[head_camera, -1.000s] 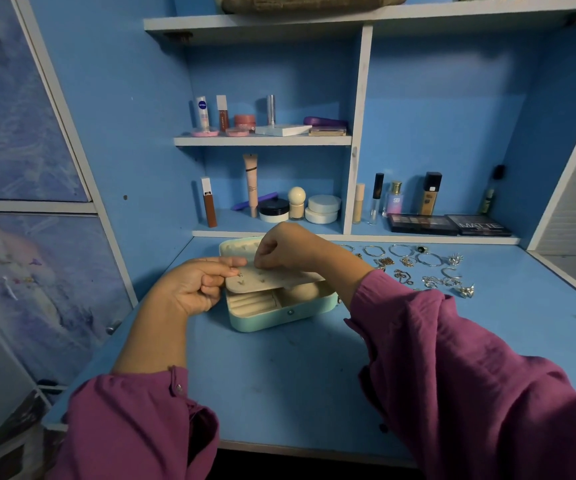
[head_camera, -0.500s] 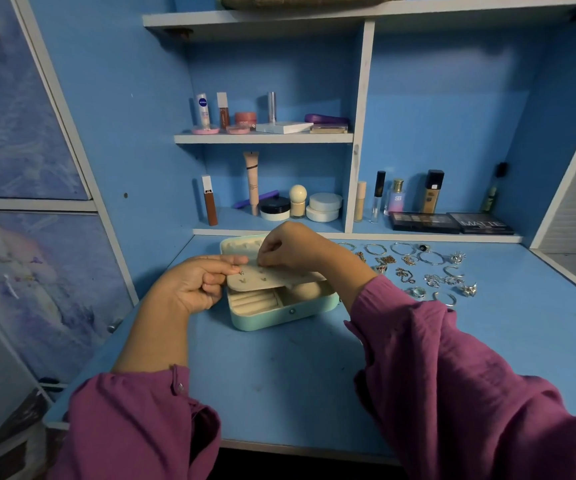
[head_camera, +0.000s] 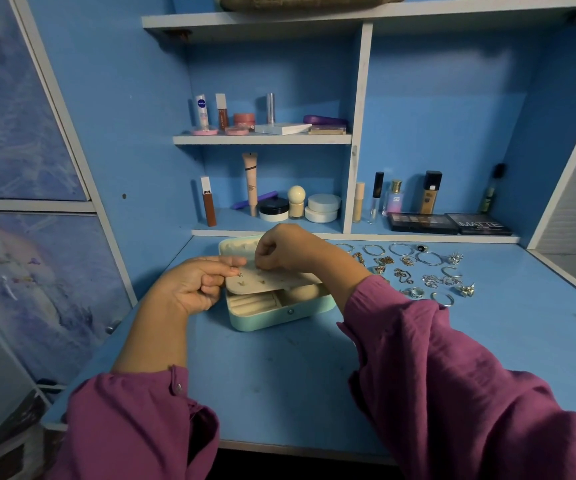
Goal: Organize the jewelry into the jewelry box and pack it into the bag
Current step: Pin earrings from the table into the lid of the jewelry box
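Mint-green and rounded at the corners, the small leatherette jewelry box is sitting open on the blue painted desk, its lid lying back toward the shelves. A cream padded earring panel is resting tilted across the top of the box, and both hands are working at it. The left hand is pinching the panel's left edge between thumb and curled fingers, holding it steady. The right hand is hovering over the panel's far edge with fingertips drawn together as if pinching something small; whether an earring is actually between them is too fine to tell.

This looks like the earring-mounting step, early in the task. A few small gold stud earrings are already sitting on the panel. Below it, the box is showing a ridged cream ring-roll section at the front left and an open cream compartment to its right; I cannot make out anything lying in either.

Most of the work is still waiting: the scattered silver and gold rings, bangles and chains are lying on the desk just to the right of the box, none yet inside. The next move is probably calling for a careful push of a post through a panel hole, with the left hand bracing against the tilt. The olive fabric bag may be the object on the top shelf, though only its lower edge is showing.
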`<state>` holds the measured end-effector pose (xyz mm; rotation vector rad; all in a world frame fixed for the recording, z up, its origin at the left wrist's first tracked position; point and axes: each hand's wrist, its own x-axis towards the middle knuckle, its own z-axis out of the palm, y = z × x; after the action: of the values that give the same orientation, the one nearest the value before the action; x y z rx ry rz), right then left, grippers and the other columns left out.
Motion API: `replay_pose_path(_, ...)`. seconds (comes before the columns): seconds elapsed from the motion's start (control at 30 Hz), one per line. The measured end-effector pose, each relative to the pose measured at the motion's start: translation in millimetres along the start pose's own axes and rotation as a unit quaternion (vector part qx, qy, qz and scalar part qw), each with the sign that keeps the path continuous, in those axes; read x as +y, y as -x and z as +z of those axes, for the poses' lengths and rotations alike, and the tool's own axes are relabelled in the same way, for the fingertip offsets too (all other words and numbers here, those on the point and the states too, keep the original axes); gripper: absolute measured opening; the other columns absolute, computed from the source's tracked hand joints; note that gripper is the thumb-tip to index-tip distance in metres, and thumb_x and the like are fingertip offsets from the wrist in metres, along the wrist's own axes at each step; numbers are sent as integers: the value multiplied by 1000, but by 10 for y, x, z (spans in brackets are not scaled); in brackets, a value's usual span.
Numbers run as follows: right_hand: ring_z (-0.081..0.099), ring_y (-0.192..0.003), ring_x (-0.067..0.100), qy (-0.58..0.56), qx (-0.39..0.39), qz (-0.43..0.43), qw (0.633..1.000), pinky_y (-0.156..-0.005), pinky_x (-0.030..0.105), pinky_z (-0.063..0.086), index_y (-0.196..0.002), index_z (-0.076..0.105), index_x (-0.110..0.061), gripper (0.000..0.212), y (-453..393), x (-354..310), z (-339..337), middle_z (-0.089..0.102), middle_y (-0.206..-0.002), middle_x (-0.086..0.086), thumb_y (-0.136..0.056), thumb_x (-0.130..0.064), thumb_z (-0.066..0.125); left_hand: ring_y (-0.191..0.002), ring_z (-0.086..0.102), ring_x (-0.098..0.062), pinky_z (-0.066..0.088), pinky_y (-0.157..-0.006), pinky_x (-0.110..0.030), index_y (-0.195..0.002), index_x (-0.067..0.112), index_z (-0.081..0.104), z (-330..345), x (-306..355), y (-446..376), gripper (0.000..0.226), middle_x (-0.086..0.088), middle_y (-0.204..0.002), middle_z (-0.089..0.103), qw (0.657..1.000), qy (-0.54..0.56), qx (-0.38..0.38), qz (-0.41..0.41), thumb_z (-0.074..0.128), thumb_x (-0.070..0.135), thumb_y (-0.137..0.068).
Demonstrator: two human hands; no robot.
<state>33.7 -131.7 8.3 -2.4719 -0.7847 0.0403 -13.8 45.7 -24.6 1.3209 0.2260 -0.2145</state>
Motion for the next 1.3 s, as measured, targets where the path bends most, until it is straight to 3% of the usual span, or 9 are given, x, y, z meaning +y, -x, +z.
replay_pose_path(0.2,57,-81,10,-5,3,-18,1000,-73,21,46,-92,73,-12,10,19,25,-4,68,-92,-2,-85,-16,68,-26,27,-2,20,-28,-8,-91,3,65,-4,-6,1,25,9,-43,40,1000,2,-6,12,47,-13,-87)
replay_pose_path(0.4,56,-63,-11,-48,17,0,999,-57,5,40,-88,75,-15,10,106,164,-250,66,-75,-19,-86,-14,65,-33,31,-1,22,-30,-9,-73,10,77,3,7,7,32,3,-59,51,1000,2,-3,22,51,-2,-88)
replay_pose_path(0.5,57,-64,-10,-108,76,22,991,-60,7,42,-90,74,-10,10,216,297,-401,67,-78,-14,-87,-12,65,-34,33,-1,23,-31,-10,-90,9,71,22,27,36,22,-14,-85,71,999,17,-23,28,50,8,-93)
replay_pose_path(0.57,55,-64,-4,-135,126,46,982,-60,14,43,-90,73,-9,12,314,390,-464,66,-79,-9,-88,-18,67,-35,32,-2,23,-32,-10,-99,11,64,31,32,40,17,-22,-101,71,999,24,-29,33,49,19,-95)
replay_pose_path(0.7,53,-67,13,-162,164,96,968,-48,18,41,-92,68,-13,17,539,564,-505,66,-81,0,-92,-28,61,-37,31,-3,24,-31,-11,-112,10,60,28,16,-15,36,-20,-105,71,998,34,-16,41,50,40,-94)
replay_pose_path(0.87,53,-64,13,-115,105,121,980,-55,25,44,-88,70,-20,11,768,710,-421,70,-82,2,-88,-30,65,-39,32,-3,24,-33,-12,-115,17,61,72,24,-13,36,-17,-100,72,997,53,-4,61,46,43,-96)
replay_pose_path(1.0,48,-60,6,-83,88,129,984,-54,20,37,-92,74,-21,15,826,706,-274,62,-72,-7,-84,-34,71,-37,34,-3,23,-31,-12,-110,21,61,101,35,-17,32,-16,-95,73,995,71,7,66,44,45,-97)
replay_pose_path(1.13,54,-69,9,-62,66,131,987,-59,19,41,-98,75,-18,18,819,674,-176,71,-91,1,-88,-31,66,-36,31,-3,24,-31,-13,-109,21,61,89,26,-61,30,-14,-88,74,994,73,27,83,45,43,-98)
replay_pose_path(1.3,50,-63,8,-72,63,129,987,-55,19,38,-100,75,-20,19,865,691,-180,72,-92,5,-89,-32,65,-32,29,-4,23,-31,-14,-98,17,60,26,11,-155,12,-6,-64,69,988,29,83,130,55,27,-95)
